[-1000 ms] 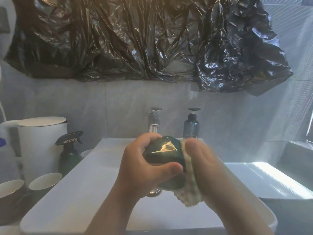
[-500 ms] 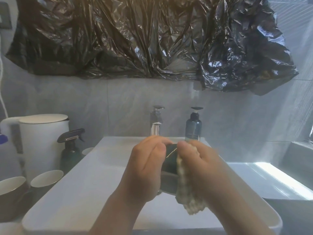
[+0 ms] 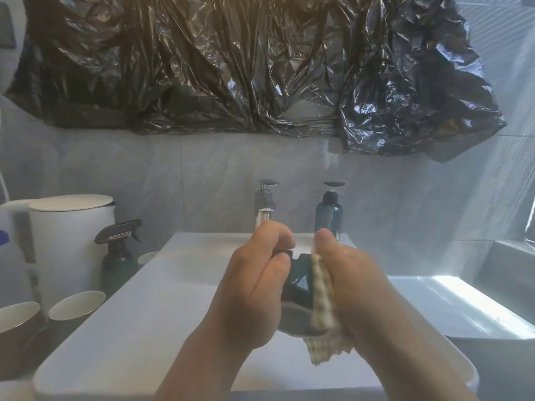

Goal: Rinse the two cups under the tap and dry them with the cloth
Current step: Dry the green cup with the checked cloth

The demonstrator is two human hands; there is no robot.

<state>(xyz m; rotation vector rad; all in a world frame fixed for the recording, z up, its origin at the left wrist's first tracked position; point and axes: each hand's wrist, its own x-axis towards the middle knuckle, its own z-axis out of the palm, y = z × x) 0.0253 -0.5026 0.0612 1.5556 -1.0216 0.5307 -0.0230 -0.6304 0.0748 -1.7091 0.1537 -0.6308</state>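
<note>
A dark green cup (image 3: 298,280) is held in the middle of the view, above a white sink (image 3: 130,328). Its long axis runs roughly from 12 to 6 o'clock, with one round end turned down toward 6 o'clock; whether that end is the mouth or the base cannot be told. The left hand (image 3: 254,290) grips the cup from 9 o'clock, fingers curled over its upper side. The right hand (image 3: 356,285), at 3 o'clock, is curled round a pale waffle-weave cloth (image 3: 321,299) and presses it against the cup's side; a corner of cloth hangs below. A tap (image 3: 265,204) and a pump bottle (image 3: 329,212) stand at 12 o'clock. Two white-lined cups (image 3: 76,305) (image 3: 17,316) stand at 8 o'clock.
</note>
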